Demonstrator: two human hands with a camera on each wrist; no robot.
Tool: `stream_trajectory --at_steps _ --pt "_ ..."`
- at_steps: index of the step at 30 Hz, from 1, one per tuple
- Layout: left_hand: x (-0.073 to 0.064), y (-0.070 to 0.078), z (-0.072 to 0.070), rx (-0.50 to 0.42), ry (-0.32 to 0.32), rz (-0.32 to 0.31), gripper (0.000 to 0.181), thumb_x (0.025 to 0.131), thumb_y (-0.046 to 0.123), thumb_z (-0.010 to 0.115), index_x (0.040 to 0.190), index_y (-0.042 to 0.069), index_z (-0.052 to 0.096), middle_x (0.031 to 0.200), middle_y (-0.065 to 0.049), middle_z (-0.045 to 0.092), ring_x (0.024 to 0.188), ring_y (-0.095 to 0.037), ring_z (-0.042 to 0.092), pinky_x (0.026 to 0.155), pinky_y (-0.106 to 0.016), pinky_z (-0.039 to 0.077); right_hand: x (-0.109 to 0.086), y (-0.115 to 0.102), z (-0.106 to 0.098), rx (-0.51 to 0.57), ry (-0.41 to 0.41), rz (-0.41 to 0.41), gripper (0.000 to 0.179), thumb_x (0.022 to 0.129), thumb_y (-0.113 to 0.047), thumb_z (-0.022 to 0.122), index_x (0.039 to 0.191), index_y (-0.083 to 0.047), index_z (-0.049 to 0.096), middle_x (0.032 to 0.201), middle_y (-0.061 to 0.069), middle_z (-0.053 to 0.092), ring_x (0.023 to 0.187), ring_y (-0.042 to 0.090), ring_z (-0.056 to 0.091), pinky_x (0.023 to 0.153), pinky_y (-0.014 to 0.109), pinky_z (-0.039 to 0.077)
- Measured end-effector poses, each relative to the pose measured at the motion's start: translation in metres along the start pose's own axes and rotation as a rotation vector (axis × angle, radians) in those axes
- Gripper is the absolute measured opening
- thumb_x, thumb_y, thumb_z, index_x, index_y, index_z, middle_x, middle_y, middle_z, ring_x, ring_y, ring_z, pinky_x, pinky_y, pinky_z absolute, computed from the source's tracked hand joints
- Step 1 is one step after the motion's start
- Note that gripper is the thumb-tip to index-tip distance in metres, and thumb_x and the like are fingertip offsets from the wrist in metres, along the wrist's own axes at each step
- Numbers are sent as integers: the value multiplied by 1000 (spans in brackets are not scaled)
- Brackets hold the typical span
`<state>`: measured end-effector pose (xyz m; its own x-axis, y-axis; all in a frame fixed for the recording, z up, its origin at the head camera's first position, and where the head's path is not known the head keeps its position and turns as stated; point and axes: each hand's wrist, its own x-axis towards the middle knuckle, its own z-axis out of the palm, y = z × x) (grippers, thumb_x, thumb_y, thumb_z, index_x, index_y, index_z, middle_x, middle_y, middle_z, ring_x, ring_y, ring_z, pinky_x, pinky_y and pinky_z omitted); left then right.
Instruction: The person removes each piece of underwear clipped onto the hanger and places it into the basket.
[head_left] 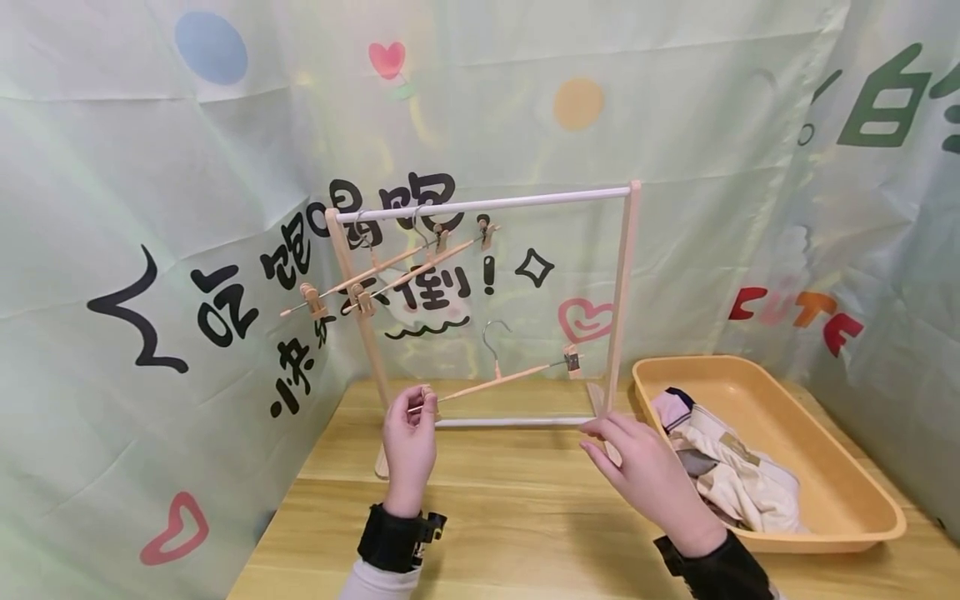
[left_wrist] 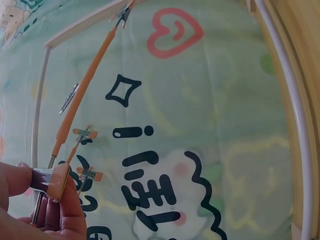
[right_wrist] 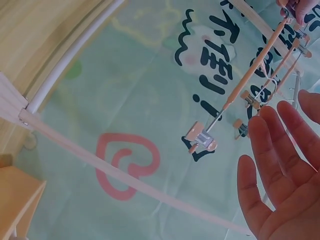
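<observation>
A wooden clip hanger (head_left: 495, 381) with a metal hook is held up in front of the rack, tilted with its right end higher. My left hand (head_left: 411, 437) pinches the clip at its left end; in the left wrist view that clip (left_wrist: 52, 181) sits between thumb and fingers. The clip at the other end (right_wrist: 201, 138) hangs free with nothing in it. My right hand (head_left: 641, 467) is apart from the hanger, below its right end, and its fingers (right_wrist: 272, 155) are extended and hold nothing.
The small rack (head_left: 626, 267) has a white top bar (head_left: 487, 202) bearing two more clip hangers (head_left: 427, 271) at its left. At the right a yellow tray (head_left: 847, 475) contains a heap of clothes (head_left: 738, 475). Printed cloth (head_left: 675, 108) hangs behind the wooden table (head_left: 495, 517).
</observation>
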<state>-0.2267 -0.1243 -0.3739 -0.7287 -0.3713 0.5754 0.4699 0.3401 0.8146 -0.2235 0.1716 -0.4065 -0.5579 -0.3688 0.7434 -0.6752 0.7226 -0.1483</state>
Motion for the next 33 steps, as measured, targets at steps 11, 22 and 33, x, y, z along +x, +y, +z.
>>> stream_trajectory --at_steps 11,22,33 --pt "9 -25 0 8 27 28 22 92 12 61 104 -6 63 92 -20 64 74 -23 60 64 -17 49 -3 0 4 15 -19 12 21 83 -23 72 103 -23 67 94 -6 67 81 9 61 62 34 52" --pt "38 15 -2 55 63 139 21 90 9 63 102 -7 63 93 -22 63 77 -22 59 66 -13 46 -4 2 6 9 -8 0 20 82 -23 73 101 -22 67 93 -7 67 83 8 61 61 34 53" --pt "58 34 2 22 101 144 23 92 10 60 105 -9 61 98 -24 60 79 -23 58 72 -28 49 -4 1 5 14 -37 5 19 84 -24 71 103 -22 66 94 -6 67 82 8 60 63 33 54"
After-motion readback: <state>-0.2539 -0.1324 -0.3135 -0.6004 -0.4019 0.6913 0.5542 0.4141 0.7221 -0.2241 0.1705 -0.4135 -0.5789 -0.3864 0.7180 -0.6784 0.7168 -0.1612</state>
